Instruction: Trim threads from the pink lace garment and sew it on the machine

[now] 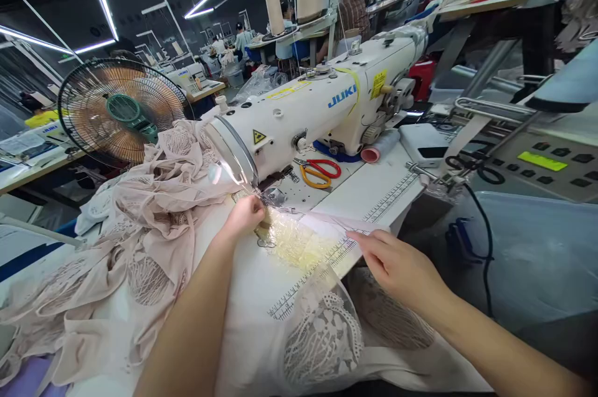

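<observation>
**Lace panel at the needle, held taut between two hands**

Machine: a white industrial sewing machine lies across the table, head end toward the person. All places below are given from it.

Fabric pile: a large heap of pale pink cloth with lace inserts, bunched left of the machine head and spilling toward the person over the near table edge.

Fan: stands behind and left of the machine, well apart from the work.

Lace panel: a sheer strip lying flat on the bed just in front of the needle area, lit yellow by the machine lamp. Its long axis runs from the presser foot toward the right, along the printed ruler. The far end sits under or at the foot; which cannot be told.

Left hand: touching the panel right at the foot, fingers curled and pressed down on the cloth. This is the nearer hand to the needle.

Right hand: to the right of the machine head, near the table edge, thumb and forefinger pinched on the panel's trailing edge, drawing it straight.

Scissors: red and orange handles, on the bed beside the machine arm, beyond the panel and clear of both hands.

Spool: a pink one lying beside the machine base, apart from the work.

Nothing lies between the hands along the strip.
</observation>
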Available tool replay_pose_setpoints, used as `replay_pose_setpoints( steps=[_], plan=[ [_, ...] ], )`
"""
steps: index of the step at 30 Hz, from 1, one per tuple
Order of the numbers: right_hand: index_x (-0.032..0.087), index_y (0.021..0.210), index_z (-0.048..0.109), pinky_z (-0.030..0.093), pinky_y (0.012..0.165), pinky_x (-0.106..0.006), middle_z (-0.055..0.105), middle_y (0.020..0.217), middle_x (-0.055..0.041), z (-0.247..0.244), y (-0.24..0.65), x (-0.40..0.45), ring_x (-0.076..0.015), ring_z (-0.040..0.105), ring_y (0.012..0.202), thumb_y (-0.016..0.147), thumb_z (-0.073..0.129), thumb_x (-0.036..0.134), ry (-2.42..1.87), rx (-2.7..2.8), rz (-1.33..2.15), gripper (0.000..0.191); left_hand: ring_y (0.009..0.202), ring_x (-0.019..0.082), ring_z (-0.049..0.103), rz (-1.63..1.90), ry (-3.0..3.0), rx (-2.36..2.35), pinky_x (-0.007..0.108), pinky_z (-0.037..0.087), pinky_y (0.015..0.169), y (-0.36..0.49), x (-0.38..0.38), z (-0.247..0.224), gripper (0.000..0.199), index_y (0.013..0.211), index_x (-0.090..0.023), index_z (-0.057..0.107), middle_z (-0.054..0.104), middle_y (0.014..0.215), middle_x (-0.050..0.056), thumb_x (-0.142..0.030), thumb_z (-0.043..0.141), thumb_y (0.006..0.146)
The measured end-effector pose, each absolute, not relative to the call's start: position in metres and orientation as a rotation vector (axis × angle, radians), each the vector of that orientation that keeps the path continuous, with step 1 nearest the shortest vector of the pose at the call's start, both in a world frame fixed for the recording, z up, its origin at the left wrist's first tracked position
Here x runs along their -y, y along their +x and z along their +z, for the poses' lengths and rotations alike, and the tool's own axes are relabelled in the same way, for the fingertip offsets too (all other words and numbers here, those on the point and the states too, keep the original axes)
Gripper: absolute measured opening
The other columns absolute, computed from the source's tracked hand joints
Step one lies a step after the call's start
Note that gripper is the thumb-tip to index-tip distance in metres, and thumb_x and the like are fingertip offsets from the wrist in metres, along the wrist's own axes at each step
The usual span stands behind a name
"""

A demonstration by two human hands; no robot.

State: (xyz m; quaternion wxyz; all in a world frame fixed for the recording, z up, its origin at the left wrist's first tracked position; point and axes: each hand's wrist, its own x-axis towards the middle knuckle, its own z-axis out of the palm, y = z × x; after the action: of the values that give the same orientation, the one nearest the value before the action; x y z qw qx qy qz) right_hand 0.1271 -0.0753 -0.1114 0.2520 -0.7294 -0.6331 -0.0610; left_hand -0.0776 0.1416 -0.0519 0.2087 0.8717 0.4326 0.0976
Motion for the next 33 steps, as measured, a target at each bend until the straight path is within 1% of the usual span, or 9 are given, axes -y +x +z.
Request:
replay_pose_setpoints(
  steps=[3,9,12,14,17,20,24,26,33],
  plan=[
    [0.020,0.112,0.065,0.044,0.049,-0.022,0.065,0.081,-0.0040,-0.108,0.128,0.077,-0.0132,0.061,0.063,0.083,0.035,0.018,-2.045,1.738,-0.129,0.041,0.059,0.015,0.056,0.270,2.395,-1.276,0.023,0.039,0.053,-0.077,-0.142,-0.049,0.008,0.064,-0.019,0.050,0.058,0.060,-0.001,-0.013,0.046,0.068],
    [0.020,0.114,0.064,0.044,0.052,-0.023,0.066,0.081,-0.0038,-0.103,0.129,0.079,-0.0134,0.061,0.065,0.084,0.034,0.019,-2.094,1.741,-0.100,0.042,0.066,0.016,0.056,0.255,2.465,-1.306,0.024,0.041,0.059,-0.078,-0.147,-0.047,0.007,0.063,-0.018,0.051,0.060,0.066,0.000,-0.013,0.048,0.067],
    [0.021,0.113,0.064,0.045,0.049,-0.024,0.066,0.079,-0.0030,-0.106,0.130,0.080,-0.0139,0.062,0.063,0.083,0.033,0.019,-2.099,1.787,-0.094,0.043,0.069,0.016,0.058,0.268,2.433,-1.321,0.024,0.042,0.062,-0.079,-0.147,-0.050,0.011,0.072,-0.017,0.055,0.063,0.073,0.001,-0.011,0.048,0.068],
    [0.022,0.112,0.064,0.047,0.051,-0.025,0.068,0.084,-0.0032,-0.111,0.132,0.080,-0.0151,0.064,0.067,0.083,0.032,0.020,-2.078,1.802,-0.104,0.043,0.075,0.017,0.059,0.274,2.421,-1.331,0.024,0.043,0.065,-0.079,-0.145,-0.053,0.013,0.078,-0.017,0.057,0.065,0.080,0.002,-0.012,0.048,0.070],
    [0.023,0.110,0.064,0.049,0.051,-0.027,0.069,0.094,-0.0044,-0.120,0.140,0.078,-0.0172,0.065,0.072,0.084,0.033,0.024,-2.012,1.806,-0.114,0.040,0.078,0.019,0.060,0.251,2.409,-1.365,0.026,0.044,0.067,-0.077,-0.139,-0.055,0.012,0.080,-0.017,0.059,0.066,0.082,0.003,-0.026,0.052,0.076],
    [0.021,0.112,0.062,0.052,0.056,-0.028,0.068,0.103,-0.0057,-0.125,0.145,0.074,-0.0190,0.066,0.081,0.087,0.033,0.028,-1.917,1.779,-0.088,0.038,0.080,0.023,0.059,0.186,2.485,-1.443,0.030,0.046,0.069,-0.072,-0.133,-0.056,0.026,0.082,-0.017,0.060,0.065,0.084,0.007,-0.042,0.059,0.073],
    [0.022,0.112,0.061,0.053,0.059,-0.028,0.068,0.099,-0.0071,-0.124,0.141,0.074,-0.0192,0.066,0.080,0.089,0.033,0.031,-1.843,1.809,0.005,0.038,0.090,0.026,0.057,0.123,2.559,-1.548,0.035,0.044,0.079,-0.067,-0.127,-0.055,0.010,0.076,-0.017,0.061,0.065,0.089,0.009,-0.023,0.053,0.077],
    [0.022,0.113,0.060,0.053,0.059,-0.027,0.068,0.095,-0.0065,-0.121,0.136,0.076,-0.0183,0.066,0.080,0.090,0.034,0.032,-1.804,1.805,0.053,0.036,0.087,0.023,0.058,0.127,2.552,-1.522,0.033,0.044,0.077,-0.068,-0.127,-0.056,0.015,0.073,-0.019,0.061,0.066,0.084,0.007,-0.016,0.048,0.076],
    [0.022,0.111,0.062,0.053,0.061,-0.024,0.067,0.084,-0.0050,-0.116,0.128,0.077,-0.0151,0.065,0.075,0.088,0.038,0.029,-1.622,1.781,0.164,0.034,0.079,0.018,0.059,0.193,2.527,-1.516,0.025,0.042,0.065,-0.073,-0.138,-0.060,0.018,0.074,-0.021,0.060,0.066,0.083,0.003,-0.014,0.044,0.074]
  ],
)
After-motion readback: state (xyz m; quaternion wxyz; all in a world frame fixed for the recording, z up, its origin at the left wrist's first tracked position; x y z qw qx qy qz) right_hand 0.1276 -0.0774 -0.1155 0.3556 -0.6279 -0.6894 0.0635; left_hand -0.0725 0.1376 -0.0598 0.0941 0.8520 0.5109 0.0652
